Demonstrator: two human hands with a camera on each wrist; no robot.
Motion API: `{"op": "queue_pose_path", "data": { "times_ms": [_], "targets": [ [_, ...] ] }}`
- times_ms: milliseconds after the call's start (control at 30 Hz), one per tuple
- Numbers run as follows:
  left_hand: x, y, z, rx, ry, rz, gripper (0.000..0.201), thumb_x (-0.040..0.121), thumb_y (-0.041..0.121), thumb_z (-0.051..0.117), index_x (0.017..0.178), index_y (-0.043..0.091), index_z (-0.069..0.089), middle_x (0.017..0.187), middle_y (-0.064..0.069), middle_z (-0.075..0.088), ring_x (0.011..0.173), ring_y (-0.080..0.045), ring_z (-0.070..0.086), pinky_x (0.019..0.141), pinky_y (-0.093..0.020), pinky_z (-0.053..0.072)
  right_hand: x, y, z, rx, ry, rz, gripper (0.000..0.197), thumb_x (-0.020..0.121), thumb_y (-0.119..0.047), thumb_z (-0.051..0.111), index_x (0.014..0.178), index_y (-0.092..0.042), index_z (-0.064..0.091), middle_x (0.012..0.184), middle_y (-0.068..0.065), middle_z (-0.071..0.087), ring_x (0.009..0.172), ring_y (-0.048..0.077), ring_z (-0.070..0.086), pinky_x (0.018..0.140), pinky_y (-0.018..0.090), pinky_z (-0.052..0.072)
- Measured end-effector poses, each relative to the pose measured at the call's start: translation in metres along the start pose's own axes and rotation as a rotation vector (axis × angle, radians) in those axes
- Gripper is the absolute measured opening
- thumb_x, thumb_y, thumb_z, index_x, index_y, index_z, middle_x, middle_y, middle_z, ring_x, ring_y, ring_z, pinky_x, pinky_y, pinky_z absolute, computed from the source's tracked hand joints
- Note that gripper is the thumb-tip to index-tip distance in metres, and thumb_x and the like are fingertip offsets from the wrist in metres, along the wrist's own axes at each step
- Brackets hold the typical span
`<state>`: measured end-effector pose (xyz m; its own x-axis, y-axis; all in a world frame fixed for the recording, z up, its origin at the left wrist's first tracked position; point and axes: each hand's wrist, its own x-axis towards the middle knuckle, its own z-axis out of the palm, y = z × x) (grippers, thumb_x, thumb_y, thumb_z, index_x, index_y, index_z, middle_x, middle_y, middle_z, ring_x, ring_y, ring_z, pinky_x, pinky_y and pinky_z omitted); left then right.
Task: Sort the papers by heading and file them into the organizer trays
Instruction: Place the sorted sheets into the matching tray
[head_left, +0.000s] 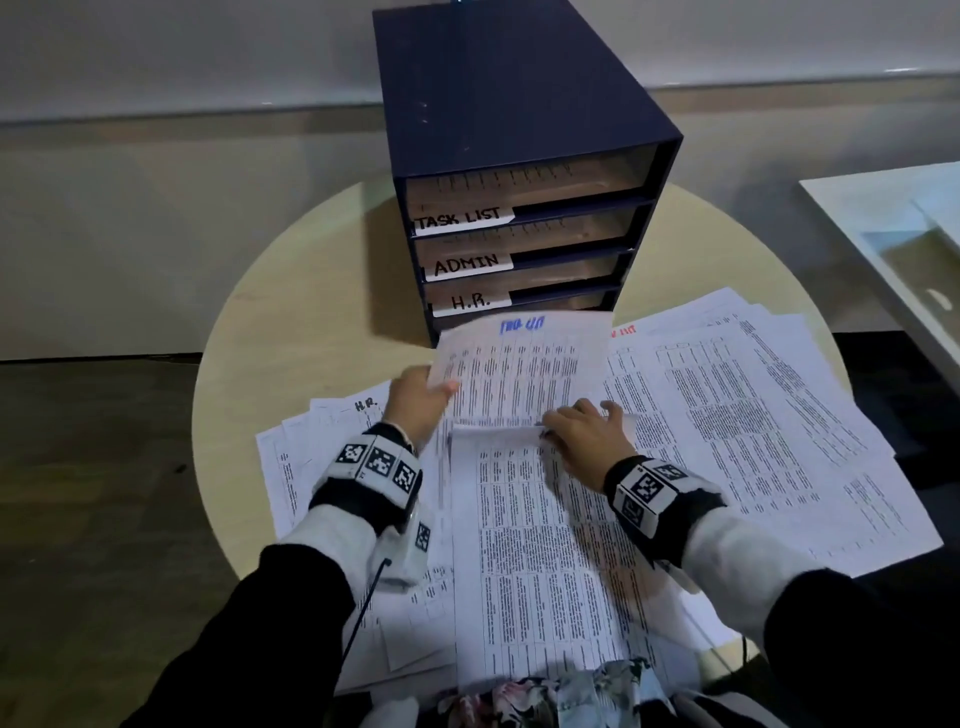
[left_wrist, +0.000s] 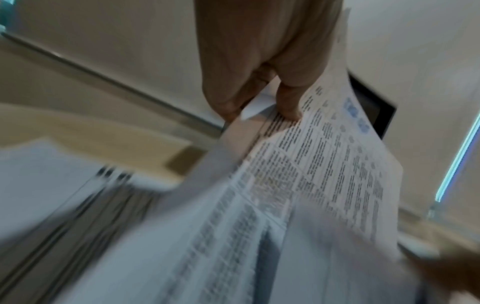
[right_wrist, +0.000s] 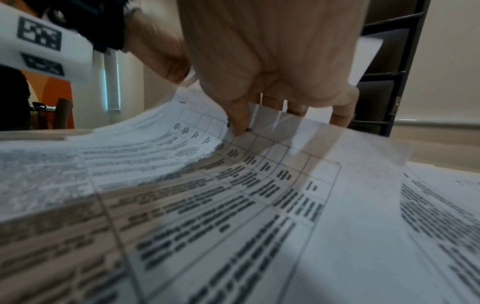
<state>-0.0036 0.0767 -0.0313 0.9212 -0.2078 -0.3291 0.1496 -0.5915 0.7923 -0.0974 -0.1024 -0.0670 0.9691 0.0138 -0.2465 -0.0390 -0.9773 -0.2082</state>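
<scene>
On the round, pale wood-look worktop (head_left: 291, 291) sits a boxy dark navy organizer (head_left: 519, 156), matte and square-edged, with stacked trays. Three of them have white strips hand-lettered TASK LIST (head_left: 460, 218), ADMIN (head_left: 466, 264) and H.R. (head_left: 470, 301). In front of it thin white printed sheets are fanned out all over, covered in dense table text: a spread to the right (head_left: 753, 415), a stack on the left with "H.R." written on top (head_left: 332, 447), and a long sheet down the middle (head_left: 530, 561).

Left hand (head_left: 415, 402) is raised just off the pile, thumb on top and fingers (left_wrist: 288, 102) under, pinching the left edge of a sheet with a blue heading (head_left: 519, 364). That sheet is lifted and bowed, its far edge right in front of the lowest tray. The heading is too blurry to read.

Right hand (head_left: 589, 436) is palm down over the middle of the pile, fingers (right_wrist: 240, 123) curled down with the tips catching the curled-up top edge of the long middle sheet. The thumb isn't visible, so I can't tell if it's actually pinching or just touching. Both wrists wear black bands with white marker blocks over white cuffs and dark sleeves.
</scene>
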Motion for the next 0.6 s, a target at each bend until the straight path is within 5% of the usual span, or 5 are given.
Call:
{"op": "queue_pose_path", "data": {
  "times_ms": [100,200,367,500,600],
  "targets": [
    [-0.004,0.036,-0.023,-0.176,0.121,0.154,0.016,0.093,0.014,0.053,0.098,0.004,0.064,0.090,-0.009,0.065,0.076,-0.020,0.059,0.071,-0.033,0.055,0.007,0.003,-0.006,-0.015,-0.052,0.045,0.026,0.099,-0.023,0.036,0.119,-0.015,0.050,0.120,0.000,0.057,0.121,0.022,0.043,0.109,0.049,0.018],
    [-0.006,0.063,-0.043,-0.270,0.150,0.275,0.013,0.090,0.013,0.057,0.097,0.007,0.066,0.080,0.004,0.065,0.073,-0.010,0.063,0.064,-0.018,0.055,0.014,0.007,-0.012,0.098,-0.050,0.104,0.030,0.095,-0.025,0.045,0.123,-0.014,0.046,0.126,0.003,0.052,0.121,0.022,0.046,0.110,0.049,0.021],
    [-0.013,0.088,-0.053,-0.392,0.132,0.322,0.006,0.089,0.013,0.057,0.089,0.011,0.063,0.083,0.003,0.067,0.069,-0.003,0.067,0.061,-0.016,0.055,0.028,0.022,-0.051,0.954,0.278,0.206,0.080,0.080,-0.025,0.070,0.142,-0.008,0.022,0.143,0.009,0.037,0.126,0.027,0.043,0.108,0.047,0.036],
    [-0.018,0.101,-0.054,-0.507,0.197,0.344,0.017,0.091,0.016,0.054,0.101,0.005,0.063,0.087,0.001,0.068,0.072,-0.004,0.068,0.067,-0.020,0.057,0.043,0.031,-0.092,1.195,0.455,0.155,0.029,0.089,-0.013,0.060,0.116,-0.005,0.052,0.103,0.005,0.061,0.093,0.018,0.058,0.089,0.040,0.046],
    [-0.007,0.098,-0.046,-0.556,0.307,0.266,0.027,0.094,0.017,0.052,0.118,0.008,0.060,0.104,-0.001,0.067,0.092,-0.011,0.065,0.085,-0.028,0.054,0.041,0.034,-0.107,1.233,0.578,0.180,0.010,0.093,-0.008,0.051,0.091,-0.008,0.060,0.077,-0.001,0.057,0.070,0.006,0.050,0.071,0.024,0.040]
  ]
}}
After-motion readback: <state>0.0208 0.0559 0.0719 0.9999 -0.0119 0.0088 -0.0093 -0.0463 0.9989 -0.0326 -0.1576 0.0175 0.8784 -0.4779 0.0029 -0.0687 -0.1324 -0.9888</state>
